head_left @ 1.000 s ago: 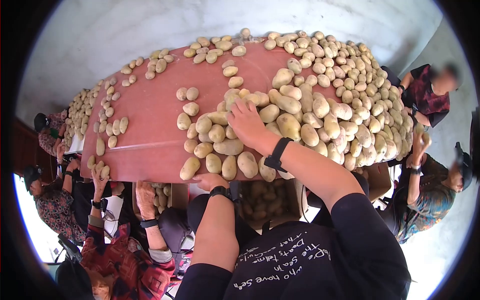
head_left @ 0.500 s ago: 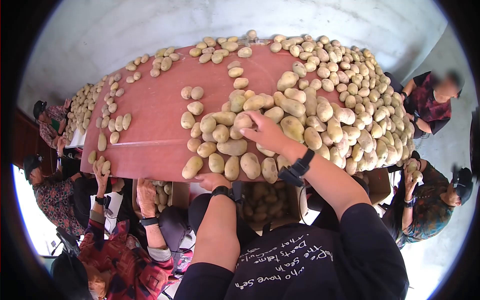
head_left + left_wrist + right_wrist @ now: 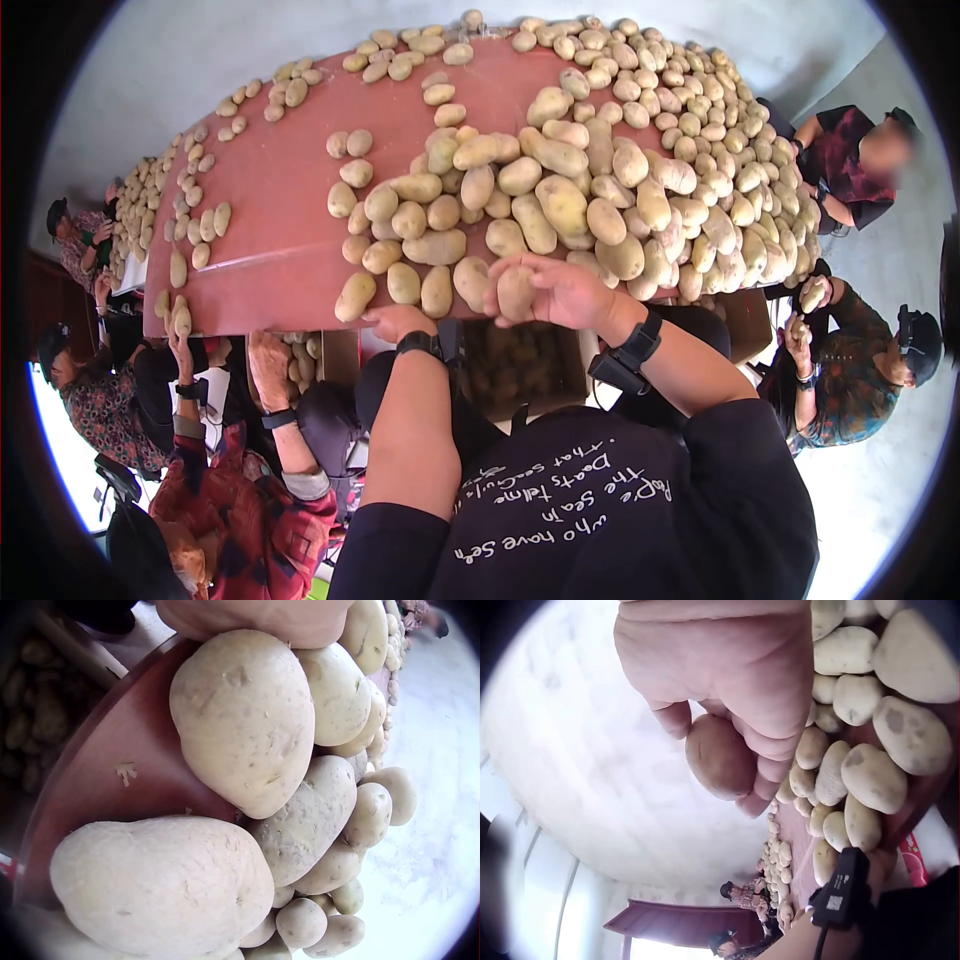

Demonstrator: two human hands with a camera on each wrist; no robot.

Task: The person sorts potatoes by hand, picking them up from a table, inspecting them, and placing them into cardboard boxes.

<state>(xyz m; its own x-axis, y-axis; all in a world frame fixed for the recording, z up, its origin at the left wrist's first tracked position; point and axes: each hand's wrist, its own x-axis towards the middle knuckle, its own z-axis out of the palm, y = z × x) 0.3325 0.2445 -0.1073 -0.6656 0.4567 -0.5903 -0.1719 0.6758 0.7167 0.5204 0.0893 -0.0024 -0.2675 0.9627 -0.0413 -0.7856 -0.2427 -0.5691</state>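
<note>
My right hand [image 3: 565, 288] pinches a single potato [image 3: 516, 294] between thumb and fingers at the table's near edge. In the right wrist view, that brownish potato [image 3: 718, 757] shows under the palm, with the fingers curled about it. My left hand [image 3: 400, 322] rests on the near edge of the red table [image 3: 260, 265], beside a row of potatoes. Part of it fills the top of the left wrist view, its fingers hidden, and a big pale potato [image 3: 244, 724] lies just below it. A large heap of potatoes [image 3: 620, 220] spreads over the table's right half.
Under the near edge stands a cardboard box [image 3: 570, 370] holding potatoes, with another box [image 3: 748, 320] to its right. Loose potatoes [image 3: 208, 222] lie toward the left end. People sit around the table, including one in a red patterned shirt [image 3: 270, 500] on the left.
My right hand has picked a potato from the middle of the heap and drawn it back to the near edge. The left hand stays at the edge. The head view has shifted slightly.
</note>
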